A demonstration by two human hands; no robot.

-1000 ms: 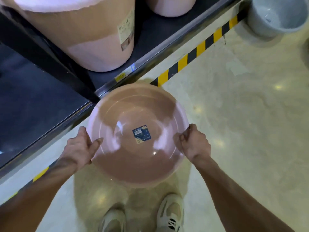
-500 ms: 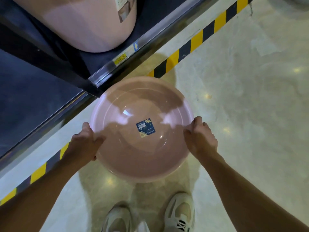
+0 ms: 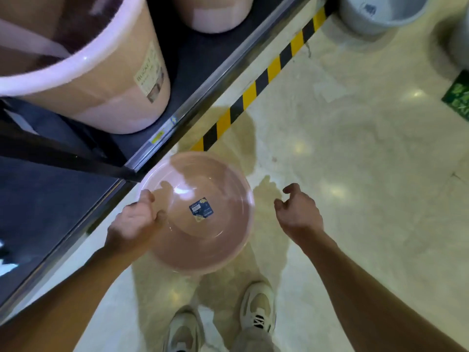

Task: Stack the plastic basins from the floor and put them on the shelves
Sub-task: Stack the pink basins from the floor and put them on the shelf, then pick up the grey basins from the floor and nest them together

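a glossy cream marble-look floor (image 3: 355,174) fills the right side; a yellow-and-black striped tape line (image 3: 264,80) runs along the dark metal shelf edge (image 3: 203,90) from 7 toward 1 o'clock; on the low shelf at 11 o'clock stands a large pink plastic bucket (image 3: 101,80) with a label; a grey plastic bucket (image 3: 378,13) sits on the floor at 1 o'clock; the left hand (image 3: 132,224) has its fingers curled tight over the 9 o'clock rim of a round pink plastic basin (image 3: 200,240) held above the floor, open side up, a blue sticker (image 3: 201,209) inside; the right hand (image 3: 299,214) hangs just beside the basin at 3 o'clock, fingers half curled, holding nothing; both forearms reach forward; two pale sneakers (image 3: 258,308) stand at 6 o'clock
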